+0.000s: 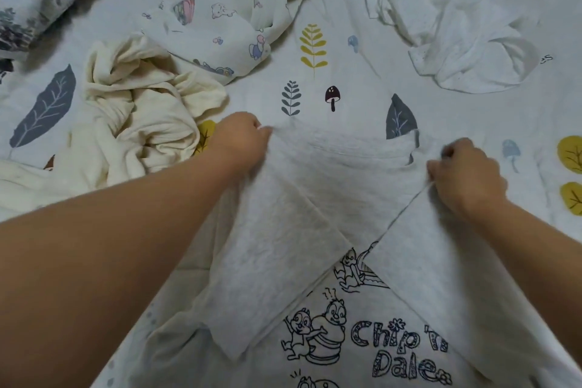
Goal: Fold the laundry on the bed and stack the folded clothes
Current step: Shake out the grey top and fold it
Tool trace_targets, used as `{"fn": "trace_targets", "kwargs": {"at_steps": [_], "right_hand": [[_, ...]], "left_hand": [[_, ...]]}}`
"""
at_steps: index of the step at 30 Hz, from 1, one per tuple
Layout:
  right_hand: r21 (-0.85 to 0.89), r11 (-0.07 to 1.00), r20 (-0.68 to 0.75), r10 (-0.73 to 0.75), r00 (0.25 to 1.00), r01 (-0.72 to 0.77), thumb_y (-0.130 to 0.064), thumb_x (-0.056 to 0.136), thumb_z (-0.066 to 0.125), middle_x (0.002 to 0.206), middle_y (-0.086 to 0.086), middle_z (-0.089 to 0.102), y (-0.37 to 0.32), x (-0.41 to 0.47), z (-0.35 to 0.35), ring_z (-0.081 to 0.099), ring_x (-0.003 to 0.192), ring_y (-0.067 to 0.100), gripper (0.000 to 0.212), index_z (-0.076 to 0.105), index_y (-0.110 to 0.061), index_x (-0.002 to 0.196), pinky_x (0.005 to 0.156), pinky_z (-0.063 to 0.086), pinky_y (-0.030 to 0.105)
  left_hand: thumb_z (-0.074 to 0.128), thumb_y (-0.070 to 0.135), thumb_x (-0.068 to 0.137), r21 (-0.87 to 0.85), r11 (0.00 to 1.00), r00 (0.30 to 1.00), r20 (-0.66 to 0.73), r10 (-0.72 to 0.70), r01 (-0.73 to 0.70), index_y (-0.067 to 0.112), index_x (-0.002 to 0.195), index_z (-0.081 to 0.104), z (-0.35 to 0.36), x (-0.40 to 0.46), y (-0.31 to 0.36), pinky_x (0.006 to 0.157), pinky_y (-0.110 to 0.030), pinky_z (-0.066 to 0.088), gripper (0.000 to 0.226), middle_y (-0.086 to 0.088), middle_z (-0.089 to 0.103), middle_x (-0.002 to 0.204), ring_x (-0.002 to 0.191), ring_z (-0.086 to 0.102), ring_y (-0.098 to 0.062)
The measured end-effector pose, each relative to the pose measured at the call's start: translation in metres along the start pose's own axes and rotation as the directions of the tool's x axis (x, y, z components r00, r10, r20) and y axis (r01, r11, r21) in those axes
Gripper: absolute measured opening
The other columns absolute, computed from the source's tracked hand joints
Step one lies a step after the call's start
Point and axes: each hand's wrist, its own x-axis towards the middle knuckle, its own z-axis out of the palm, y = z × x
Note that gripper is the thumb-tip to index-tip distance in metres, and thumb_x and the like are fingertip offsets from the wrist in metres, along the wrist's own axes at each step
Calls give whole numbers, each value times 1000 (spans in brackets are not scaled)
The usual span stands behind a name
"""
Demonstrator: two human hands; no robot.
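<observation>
A light grey T-shirt (340, 192) lies spread on the bed sheet (346, 50), printed in dark outline with cartoon chipmunks and the words "Chip 'n Dale"; the print sits below and between the two grips, partly covered by the folded-in sleeves. The left hand (242, 138) is closed around the shirt's upper left shoulder, fabric bunched in the fist. The right hand (463, 173) pinches the upper right shoulder between curled fingers, a fold line running down from it. Each sleeve panel is turned inward from its grip, and the two meet in a V over the chest.

Left of the left hand, just beside the wrist, lies a crumpled cream garment (138, 116). Beyond that grip, further up, a white cloth with small cartoon figures (226, 19) is rumpled. Up and beyond the right hand sits a heap of white clothing (456, 28), well apart. The sheet shows leaves and a mushroom between the grips' far side.
</observation>
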Motion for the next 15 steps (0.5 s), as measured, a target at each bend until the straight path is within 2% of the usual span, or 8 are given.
{"fn": "trace_targets", "kwargs": {"at_steps": [3,5,7,8,10,12,13,15], "right_hand": [[98,995,-112,-18,994,29,-18,97,40,111,29,55,-1,22,-9,49,106,42,25,49,3,107,77,34,38],[118,992,-222,-11,975,38,-20,96,41,123,27,49,-6,24,-17,42,118,41,31,46,0,119,90,34,44],[108,982,-264,-124,957,157,-28,95,45,141,22,35,-8,3,-12,28,133,35,48,37,-5,136,105,24,46],[70,968,-272,-214,938,241,-33,94,44,149,20,25,-7,-16,-4,19,139,32,57,29,-7,143,111,15,47],[-103,942,-168,-334,927,321,-51,94,29,158,15,0,2,-53,17,-3,145,28,72,7,-11,150,113,-4,49],[-250,922,16,-303,953,297,-63,85,3,155,10,-19,16,-74,40,-18,143,27,80,-11,-16,149,111,-12,49],[-281,921,62,-265,962,272,-64,81,-5,155,10,-21,21,-77,50,-20,143,27,83,-13,-17,149,112,-12,50],[-301,925,55,-227,972,233,-63,82,-6,156,10,-20,22,-72,59,-21,143,27,82,-13,-16,149,112,-11,51]], "left_hand": [[48,29,94,25,1000,991,-136,10,-7,6,101,62,-3,3,13,79,-33,39,28,-16,61,110,103,55,-32],[44,26,93,41,998,941,-333,66,-55,8,120,55,0,-13,25,93,-41,37,35,-17,52,128,115,48,-34],[41,29,89,78,963,850,-454,265,-259,7,135,44,9,-44,27,104,-49,29,51,-20,37,144,129,37,-36],[37,33,89,146,924,813,-440,381,-354,7,139,40,16,-62,24,108,-53,24,57,-22,32,148,135,32,-37],[22,49,91,298,855,843,-215,494,-425,17,149,20,32,-91,7,112,-55,5,67,-18,15,155,144,10,-33],[-2,63,85,389,836,913,34,407,-387,31,144,-13,49,-101,-10,112,-50,-13,69,-10,-9,158,142,-18,-24],[-10,66,81,408,841,931,71,359,-355,34,139,-22,57,-100,-15,111,-47,-18,67,-7,-16,157,141,-24,-22],[-12,66,81,424,848,945,79,316,-319,34,139,-24,65,-94,-14,110,-46,-21,68,-6,-20,156,142,-23,-24]]}}
